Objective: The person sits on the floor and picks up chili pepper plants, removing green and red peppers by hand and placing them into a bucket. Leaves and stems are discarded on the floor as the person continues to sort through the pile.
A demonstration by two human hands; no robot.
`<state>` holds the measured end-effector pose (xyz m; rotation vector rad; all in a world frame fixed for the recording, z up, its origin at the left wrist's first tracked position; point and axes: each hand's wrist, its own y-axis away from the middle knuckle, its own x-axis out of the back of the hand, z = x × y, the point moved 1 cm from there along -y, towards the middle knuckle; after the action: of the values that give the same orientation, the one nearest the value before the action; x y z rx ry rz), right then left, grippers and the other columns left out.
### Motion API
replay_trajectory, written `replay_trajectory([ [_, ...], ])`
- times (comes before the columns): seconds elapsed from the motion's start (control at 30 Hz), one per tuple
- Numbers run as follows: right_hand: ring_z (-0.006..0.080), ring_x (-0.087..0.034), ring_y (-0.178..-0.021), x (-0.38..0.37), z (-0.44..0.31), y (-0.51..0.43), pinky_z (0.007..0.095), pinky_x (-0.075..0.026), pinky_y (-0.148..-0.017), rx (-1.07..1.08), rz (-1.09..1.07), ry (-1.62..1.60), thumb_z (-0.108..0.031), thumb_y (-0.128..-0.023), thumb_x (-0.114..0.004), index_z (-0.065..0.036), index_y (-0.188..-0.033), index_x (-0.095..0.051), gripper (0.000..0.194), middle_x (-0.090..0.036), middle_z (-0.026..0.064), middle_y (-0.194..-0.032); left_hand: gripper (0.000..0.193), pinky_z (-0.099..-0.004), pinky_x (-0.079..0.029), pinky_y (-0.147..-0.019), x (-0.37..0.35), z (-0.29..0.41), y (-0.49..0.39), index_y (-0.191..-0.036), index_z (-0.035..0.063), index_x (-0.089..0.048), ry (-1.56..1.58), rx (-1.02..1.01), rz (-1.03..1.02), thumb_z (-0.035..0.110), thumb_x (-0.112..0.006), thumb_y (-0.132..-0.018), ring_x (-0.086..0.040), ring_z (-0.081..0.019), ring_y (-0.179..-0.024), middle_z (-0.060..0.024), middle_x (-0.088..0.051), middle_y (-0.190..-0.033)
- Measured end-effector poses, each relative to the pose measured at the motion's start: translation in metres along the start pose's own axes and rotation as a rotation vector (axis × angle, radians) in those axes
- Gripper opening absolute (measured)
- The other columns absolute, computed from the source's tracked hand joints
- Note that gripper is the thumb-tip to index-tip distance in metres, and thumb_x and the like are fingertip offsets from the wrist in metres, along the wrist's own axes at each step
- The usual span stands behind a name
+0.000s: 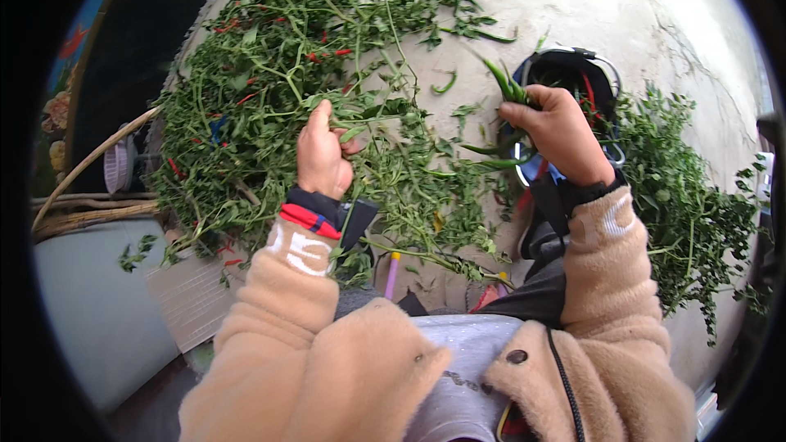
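Note:
My right hand (562, 126) is closed around a bunch of green chili peppers (505, 83), their tips pointing up and left. Just beyond and below it is a dark bag or bucket (556, 64) with a metal handle, holding some red and green matter. My left hand (328, 156) grips a leafy chili plant stem (381, 118), with its fingers partly hidden by leaves. A large heap of uprooted chili plants (245, 92), dotted with red chilies (313, 56), spreads around and beyond that hand. One curved green chili (444, 83) lies loose on the pale floor between my hands.
Another pile of leafy plants (681, 196) lies at the right. Dry wooden sticks (98, 212) and a grey-green box-like surface (104, 301) are at the left, beside a flat piece of cardboard (190, 298). The concrete floor (589, 0) stretches away at the top right.

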<state>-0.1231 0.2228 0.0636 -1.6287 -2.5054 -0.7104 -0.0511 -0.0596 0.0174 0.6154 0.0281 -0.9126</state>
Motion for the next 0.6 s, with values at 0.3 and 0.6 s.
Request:
replay_trajectory([
  [0.3, 0.0051, -0.048, -0.058, 0.079, 0.018, -0.006, 0.0201, -0.038, -0.052, 0.149, 0.743, 0.136, -0.018, -0.088, -0.06, 0.001, -0.088, -0.063, 0.019, -0.06, -0.0004, -0.068, 0.022, -0.0268, -0.033, -0.052, -0.012, -0.007, 0.008, -0.077, 0.013, -0.047, -0.095, 0.071, 0.027, 0.029, -0.052, -0.092, -0.036, -0.0098, -0.054, 0.0037, -0.039, -0.061],
  [0.6, 0.0346, -0.059, -0.099, 0.111, 0.05, -0.016, 0.0383, -0.045, -0.085, -0.032, 0.919, 0.803, -0.028, -0.083, -0.062, 0.01, -0.113, -0.053, 0.049, -0.059, 0.0276, -0.105, 0.021, -0.0258, -0.04, -0.055, -0.023, -0.021, 0.022, -0.084, 0.0115, -0.052, -0.232, 0.097, -0.139, 0.031, -0.054, -0.091, -0.043, -0.008, -0.065, 0.0036, -0.046, -0.071],
])
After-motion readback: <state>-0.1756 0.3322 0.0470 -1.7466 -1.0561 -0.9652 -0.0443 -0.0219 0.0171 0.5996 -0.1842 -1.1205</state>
